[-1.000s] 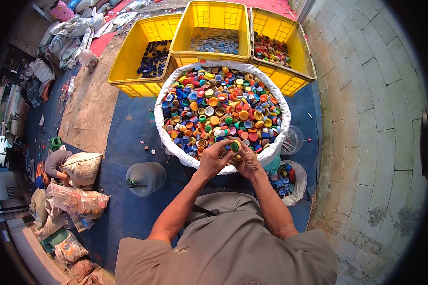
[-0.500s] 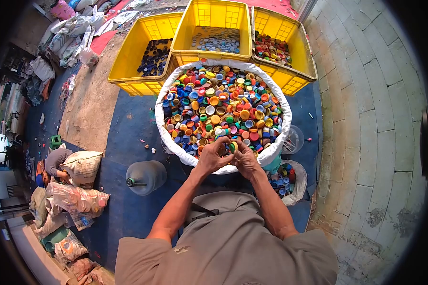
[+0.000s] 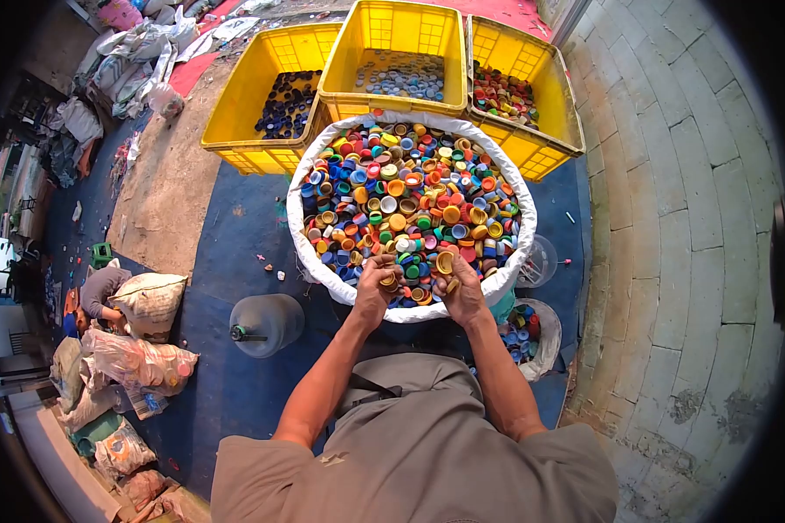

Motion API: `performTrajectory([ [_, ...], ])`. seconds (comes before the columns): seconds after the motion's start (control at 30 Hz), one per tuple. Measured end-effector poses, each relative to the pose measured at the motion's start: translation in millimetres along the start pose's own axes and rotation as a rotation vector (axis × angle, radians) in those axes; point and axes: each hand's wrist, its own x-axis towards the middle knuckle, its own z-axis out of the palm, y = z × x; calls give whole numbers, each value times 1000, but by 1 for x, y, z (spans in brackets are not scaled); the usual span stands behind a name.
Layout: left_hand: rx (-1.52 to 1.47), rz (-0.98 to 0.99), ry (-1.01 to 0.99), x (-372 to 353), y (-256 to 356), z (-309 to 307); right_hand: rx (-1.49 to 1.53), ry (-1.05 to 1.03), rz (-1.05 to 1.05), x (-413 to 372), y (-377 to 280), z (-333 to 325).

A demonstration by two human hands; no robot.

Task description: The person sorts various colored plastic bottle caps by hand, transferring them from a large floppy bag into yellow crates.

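Observation:
A large round sack with a rolled white rim [image 3: 525,218] stands in front of me, heaped with bottle caps [image 3: 410,187] of many colours. Over its near side, my left hand [image 3: 375,286] pinches a brownish-yellow bottle cap [image 3: 390,283]. A hand's width to the right, my right hand [image 3: 465,295] has its fingers closed on a yellow bottle cap [image 3: 445,262], hollow side up. Another small cap seems to sit lower in the right fingers, partly hidden. Loose caps lie between the two hands.
Behind the sack are three yellow crates: the left one [image 3: 227,131] holds dark blue caps, the middle one [image 3: 349,52] pale ones, the right one [image 3: 554,131] red ones. A smaller sack [image 3: 547,340], a clear jug [image 3: 270,324], stuffed bags [image 3: 148,305], another person [image 3: 105,288] and a block wall [image 3: 672,244] surround me.
My hands were together around a green-and-yellow cap; now they are apart. The left has moved slightly left, the right slightly right, each with a yellowish cap. The green-and-yellow cap is no longer in them.

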Motion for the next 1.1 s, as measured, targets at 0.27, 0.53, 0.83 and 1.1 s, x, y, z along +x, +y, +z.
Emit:
performTrajectory([
  [0.27,-181,-116,7,8,-6,-10,213,-21,70,-1,-4,-4],
  [0.53,-211,-213,21,15,-24,-22,420,95,123,-4,20,-21],
  [0.83,-250,-423,-49,101,-25,16,436,309,5,27,-14,-29],
  [1.1,-473,66,-431,164,141,238,371,-30,-607,62,-230,45],
])
